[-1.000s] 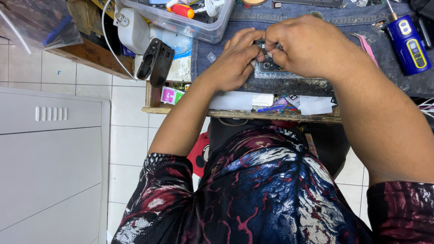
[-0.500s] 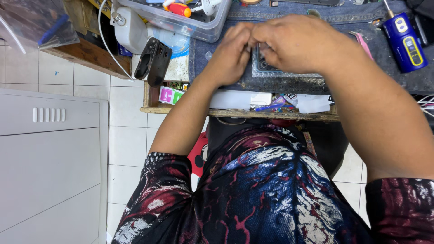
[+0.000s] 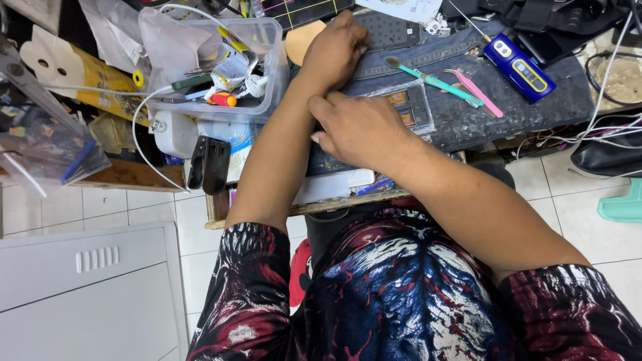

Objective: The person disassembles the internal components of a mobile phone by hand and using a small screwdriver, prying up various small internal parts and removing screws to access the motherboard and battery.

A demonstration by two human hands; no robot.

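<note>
Head view: the left hand point(image 3: 338, 50) lies flat, fingers loosely together, on a dark phone panel point(image 3: 394, 30) at its fingertips. The right hand point(image 3: 358, 130) rests palm-down, fingers together, covering the near end of an opened phone point(image 3: 408, 107). Teal tweezers point(image 3: 435, 81) lie just beyond.

one view only, worn on the person's head, looking steeply down and close. the cluttered bench point(image 3: 508, 113) fills the upper frame, the person's patterned shirt point(image 3: 394, 301) the lower middle, tiled floor point(image 3: 588, 214) at both edges.
</note>
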